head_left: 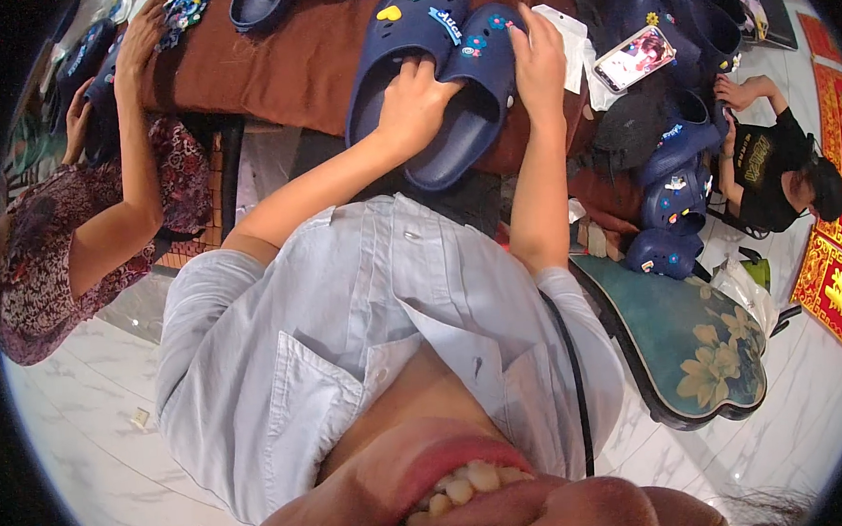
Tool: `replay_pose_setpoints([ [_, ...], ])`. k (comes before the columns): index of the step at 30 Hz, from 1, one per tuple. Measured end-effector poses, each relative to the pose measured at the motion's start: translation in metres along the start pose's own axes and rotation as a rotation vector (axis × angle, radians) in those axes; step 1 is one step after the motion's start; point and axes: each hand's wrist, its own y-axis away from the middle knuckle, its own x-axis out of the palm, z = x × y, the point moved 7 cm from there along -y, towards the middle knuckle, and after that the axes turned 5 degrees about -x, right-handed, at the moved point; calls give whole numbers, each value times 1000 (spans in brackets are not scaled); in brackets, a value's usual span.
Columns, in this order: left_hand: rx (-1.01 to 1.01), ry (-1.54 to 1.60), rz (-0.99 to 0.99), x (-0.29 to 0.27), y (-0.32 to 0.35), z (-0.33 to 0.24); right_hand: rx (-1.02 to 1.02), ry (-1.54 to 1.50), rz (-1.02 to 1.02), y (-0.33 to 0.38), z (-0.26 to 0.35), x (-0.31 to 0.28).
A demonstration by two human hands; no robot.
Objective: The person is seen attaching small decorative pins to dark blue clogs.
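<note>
A pair of navy foam clogs (pixel 481 141) lies in front of me at the table's edge, with flower, heart and banner-shaped charms on the uppers. The fingers of my left hand (pixel 418 106) reach into the left clog (pixel 362 80), under its upper, so their tips are hidden. Its thumb extends toward the right clog. Along the outer side of the right clog rests my right hand (pixel 539 62), its fingers closed against the upper near the flower charms.
The table has a brown cloth (pixel 268 71). At right lie a phone (pixel 634 58), white paper (pixel 564 46) and several decorated navy clogs (pixel 670 198). A flowered-cushion seat (pixel 697 344) stands lower right. One person works at left (pixel 105 222), another at far right (pixel 769 173).
</note>
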Motion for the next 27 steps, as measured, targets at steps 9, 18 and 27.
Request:
replay_pose_setpoints([
  [9, -46, -5, 69, 6, 1, 2, -10, -35, 80, -5, 9, 26],
  [18, -25, 14, 10, 3, -1, 2, 310, -135, -172, 13, -47, -9],
  [27, -15, 46, 13, 6, 0, 5, 264, 209, -6, 27, -90, 1],
])
